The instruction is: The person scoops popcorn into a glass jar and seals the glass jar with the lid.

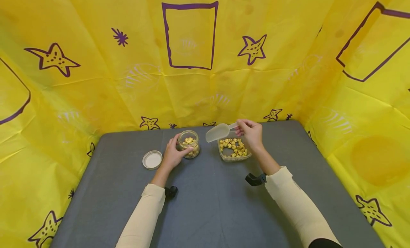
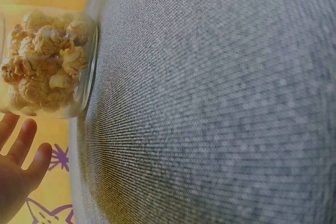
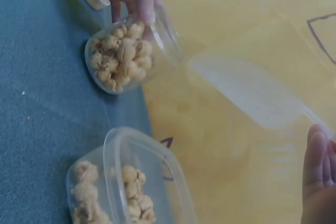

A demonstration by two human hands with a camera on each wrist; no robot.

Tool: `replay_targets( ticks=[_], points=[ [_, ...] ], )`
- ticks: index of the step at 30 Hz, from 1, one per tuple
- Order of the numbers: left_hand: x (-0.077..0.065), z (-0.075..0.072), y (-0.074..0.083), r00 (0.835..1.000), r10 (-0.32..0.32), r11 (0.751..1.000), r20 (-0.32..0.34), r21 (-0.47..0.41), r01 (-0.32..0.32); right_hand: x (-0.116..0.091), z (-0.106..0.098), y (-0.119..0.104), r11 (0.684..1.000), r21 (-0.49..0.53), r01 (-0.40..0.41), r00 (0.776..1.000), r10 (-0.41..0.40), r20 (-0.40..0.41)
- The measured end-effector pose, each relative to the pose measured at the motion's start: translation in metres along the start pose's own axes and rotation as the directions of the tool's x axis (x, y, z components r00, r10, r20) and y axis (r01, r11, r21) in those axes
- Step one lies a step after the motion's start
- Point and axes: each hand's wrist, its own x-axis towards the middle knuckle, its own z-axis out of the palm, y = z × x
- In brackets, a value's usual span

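My left hand (image 1: pixel 172 154) holds a clear jar (image 1: pixel 193 155) near its top, the thumb in front and the fingers on the far side. Caramel popcorn (image 2: pixel 44 66) fills much of the jar, which stands upright on the table. Between thumb and fingers, my right hand (image 1: pixel 252 135) pinches the handle of a translucent plastic scoop (image 1: pixel 217 133). The scoop's bowl points left toward the jar, and no popcorn shows in it. Below that hand stands a clear plastic container (image 1: pixel 235 158) with more popcorn (image 3: pixel 137 192) spread over its bottom.
A white-lined round lid (image 1: pixel 152 159) lies on the grey table (image 1: pixel 205 205), left of the jar. A yellow cloth (image 1: pixel 192 98) with purple drawings hangs behind the table and along both sides.
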Motion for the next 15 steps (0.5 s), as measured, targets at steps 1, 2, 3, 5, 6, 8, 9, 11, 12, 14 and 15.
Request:
replay_targets(
  ticks=[1, 2, 3, 5, 6, 8, 9, 11, 12, 14, 15],
  points=[
    [0.000, 0.000, 0.000, 1.000, 0.000, 1.000, 0.001, -0.002, 0.000, 0.000, -0.002, 0.000, 1.000, -0.006, -0.005, 1.000, 0.005, -0.011],
    [0.000, 0.000, -0.001, 1.000, 0.001, 1.000, 0.003, -0.004, -0.001, -0.001, -0.004, 0.001, 1.000, -0.015, -0.010, 1.000, 0.010, -0.022],
    [0.000, 0.000, -0.001, 1.000, 0.003, 1.000, 0.004, -0.004, -0.003, -0.001, -0.006, 0.001, 1.000, -0.026, -0.014, 0.999, 0.013, -0.032],
    [0.000, 0.000, -0.002, 1.000, 0.003, 1.000, 0.005, -0.006, -0.003, -0.002, -0.010, 0.003, 0.999, -0.042, -0.025, 0.999, 0.023, -0.049],
    [0.000, 0.001, -0.003, 1.000, 0.004, 1.000, 0.007, -0.005, -0.004, -0.002, -0.012, 0.004, 0.999, -0.046, -0.030, 0.998, 0.027, -0.057],
    [0.000, 0.001, -0.003, 1.000, 0.006, 1.000, 0.006, -0.005, -0.006, -0.003, -0.016, 0.005, 0.997, -0.059, -0.039, 0.997, 0.035, -0.073],
    [0.000, 0.001, -0.004, 1.000, 0.008, 1.000, 0.005, -0.004, -0.008, -0.003, -0.018, 0.006, 0.997, -0.061, -0.044, 0.996, 0.039, -0.083],
    [0.000, 0.001, -0.003, 1.000, 0.012, 1.000, 0.003, -0.004, -0.012, -0.003, -0.023, 0.008, 0.997, -0.041, -0.060, 0.993, 0.056, -0.104],
    [0.000, 0.001, -0.003, 1.000, 0.014, 1.000, 0.002, -0.004, -0.014, -0.003, -0.025, 0.009, 0.997, -0.026, -0.067, 0.991, 0.064, -0.114],
    [0.000, 0.001, -0.003, 1.000, 0.015, 1.000, 0.003, -0.002, -0.015, -0.003, -0.029, 0.011, 0.997, 0.008, -0.076, 0.988, 0.077, -0.131],
    [0.000, 0.001, -0.002, 1.000, 0.014, 1.000, 0.004, -0.002, -0.014, -0.003, -0.031, 0.011, 0.997, 0.021, -0.078, 0.987, 0.080, -0.138]
  ],
)
